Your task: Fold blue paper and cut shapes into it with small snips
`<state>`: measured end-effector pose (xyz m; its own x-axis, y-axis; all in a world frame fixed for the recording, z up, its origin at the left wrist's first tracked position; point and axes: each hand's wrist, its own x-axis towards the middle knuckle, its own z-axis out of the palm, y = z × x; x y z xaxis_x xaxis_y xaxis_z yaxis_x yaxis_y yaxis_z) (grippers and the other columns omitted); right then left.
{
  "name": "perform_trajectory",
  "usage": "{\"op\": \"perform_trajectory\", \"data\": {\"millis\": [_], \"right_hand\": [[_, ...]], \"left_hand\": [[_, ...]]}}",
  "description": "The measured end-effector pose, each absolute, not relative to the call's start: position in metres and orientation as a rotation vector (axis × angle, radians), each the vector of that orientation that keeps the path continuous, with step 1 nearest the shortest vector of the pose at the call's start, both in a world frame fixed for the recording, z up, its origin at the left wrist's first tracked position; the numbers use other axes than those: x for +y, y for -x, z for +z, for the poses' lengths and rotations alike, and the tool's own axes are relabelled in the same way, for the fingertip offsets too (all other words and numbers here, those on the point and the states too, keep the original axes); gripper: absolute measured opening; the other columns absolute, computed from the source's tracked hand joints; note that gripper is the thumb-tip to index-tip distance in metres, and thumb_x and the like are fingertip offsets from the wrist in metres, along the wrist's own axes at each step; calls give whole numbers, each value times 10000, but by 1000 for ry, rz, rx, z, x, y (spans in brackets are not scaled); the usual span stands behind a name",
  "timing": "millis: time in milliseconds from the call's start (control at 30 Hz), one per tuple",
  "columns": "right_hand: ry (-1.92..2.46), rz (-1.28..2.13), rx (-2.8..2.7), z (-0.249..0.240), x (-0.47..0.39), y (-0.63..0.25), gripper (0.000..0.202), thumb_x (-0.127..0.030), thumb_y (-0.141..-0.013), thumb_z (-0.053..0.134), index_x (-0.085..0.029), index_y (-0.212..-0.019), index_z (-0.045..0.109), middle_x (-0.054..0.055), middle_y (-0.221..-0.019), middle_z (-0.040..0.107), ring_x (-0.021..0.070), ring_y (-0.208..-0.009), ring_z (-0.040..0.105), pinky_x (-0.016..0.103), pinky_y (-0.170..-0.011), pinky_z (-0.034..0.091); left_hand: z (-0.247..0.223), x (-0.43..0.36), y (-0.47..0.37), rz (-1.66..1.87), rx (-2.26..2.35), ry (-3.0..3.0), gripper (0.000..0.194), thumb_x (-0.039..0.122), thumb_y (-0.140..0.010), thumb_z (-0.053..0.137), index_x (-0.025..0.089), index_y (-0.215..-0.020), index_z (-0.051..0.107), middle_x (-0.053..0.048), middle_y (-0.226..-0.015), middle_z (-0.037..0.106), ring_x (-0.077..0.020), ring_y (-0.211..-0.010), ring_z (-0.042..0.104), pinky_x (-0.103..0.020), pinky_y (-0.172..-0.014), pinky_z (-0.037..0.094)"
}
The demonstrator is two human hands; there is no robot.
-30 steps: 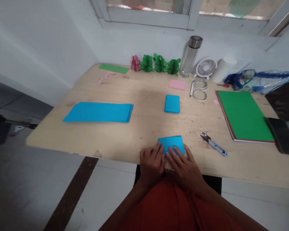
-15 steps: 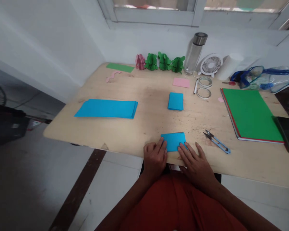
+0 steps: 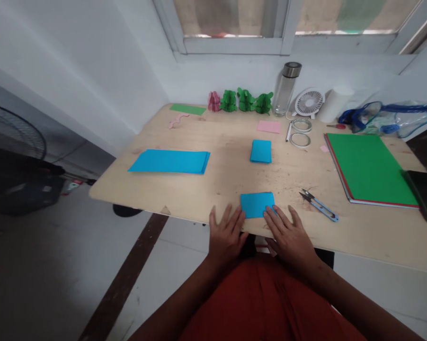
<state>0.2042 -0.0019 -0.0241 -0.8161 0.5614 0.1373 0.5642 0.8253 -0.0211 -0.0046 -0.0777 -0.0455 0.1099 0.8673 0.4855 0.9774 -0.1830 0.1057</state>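
A small blue paper rectangle [image 3: 256, 205] lies flat near the table's front edge, between my hands. My left hand [image 3: 226, 233] rests at its left edge, fingers spread on the tabletop. My right hand [image 3: 288, 233] lies with its fingers apart, the fingertips touching the paper's lower right corner. Beyond them sits a small stack of blue paper [image 3: 261, 150]. Long blue strips [image 3: 171, 161] lie stacked on the left. To the right of my right hand are blue-handled thread snips [image 3: 319, 205], with their blades pointing to the upper left.
Green and red sheets [image 3: 371, 166] lie at the right beside a black phone [image 3: 425, 194]. Along the wall stand green paper shapes [image 3: 246, 99], a glass bottle [image 3: 285, 92] and a white fan [image 3: 309, 102]. Tape rings [image 3: 300, 139] and pink paper [image 3: 269, 126] lie before them.
The view has shifted, showing more of the window. My left hand's fingers have spread and moved slightly off the paper's left side. My right hand stays at the lower right corner.
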Motion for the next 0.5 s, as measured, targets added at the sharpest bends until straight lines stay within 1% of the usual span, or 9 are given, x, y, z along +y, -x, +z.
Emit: {"op": "perform_trajectory", "data": {"millis": [167, 267, 367, 433, 467, 500], "right_hand": [[892, -65, -2876, -27, -2, -205, 618, -418, -876, 509, -125, -1405, 381, 130, -1479, 353, 303, -1367, 288, 577, -1118, 120], [869, -97, -2862, -28, -1, -206, 616, -417, -877, 507, -124, -1404, 380, 135, -1470, 370, 307, -1361, 298, 578, -1114, 127], [831, -131, -2839, -29, -1, -208, 591, -378, -891, 483, -124, -1411, 365, 136, -1465, 380, 301, -1366, 289, 579, -1108, 139], [812, -139, -2818, -30, -1, -208, 583, -362, -895, 472, -135, -1419, 352, 130, -1462, 389, 295, -1371, 281, 576, -1105, 149], [807, -137, -2808, -31, -1, -208, 585, -367, -895, 471, -144, -1422, 348, 125, -1459, 395, 292, -1373, 280, 573, -1105, 153], [805, -133, -2799, -31, -2, -208, 590, -376, -894, 471, -152, -1424, 345, 121, -1457, 401, 289, -1374, 278, 569, -1105, 155]], "left_hand": [[-48, -82, 14, -570, -1839, 2156, 477, 433, -882, 483, 198, -1297, 501, -84, -1366, 497, -295, -1371, 286, -605, -1114, 84], [-45, -80, 16, -515, -1833, 2171, 480, 431, -880, 487, 197, -1299, 502, -107, -1365, 496, -303, -1356, 315, -600, -1101, 138], [-45, -88, 16, -541, -1818, 2168, 427, 353, -892, 474, 195, -1286, 511, -117, -1357, 503, -303, -1333, 352, -590, -1081, 198], [-52, -101, 12, -635, -1790, 2127, 379, 272, -891, 461, 187, -1252, 535, -127, -1324, 532, -294, -1301, 399, -569, -1063, 253], [-58, -110, 8, -696, -1772, 2101, 361, 227, -884, 455, 175, -1229, 548, -138, -1287, 558, -289, -1274, 431, -556, -1047, 288], [-64, -118, 4, -803, -1702, 2061, 336, 173, -878, 436, 173, -1187, 568, -133, -1190, 616, -266, -1198, 502, -530, -1023, 336]]}}
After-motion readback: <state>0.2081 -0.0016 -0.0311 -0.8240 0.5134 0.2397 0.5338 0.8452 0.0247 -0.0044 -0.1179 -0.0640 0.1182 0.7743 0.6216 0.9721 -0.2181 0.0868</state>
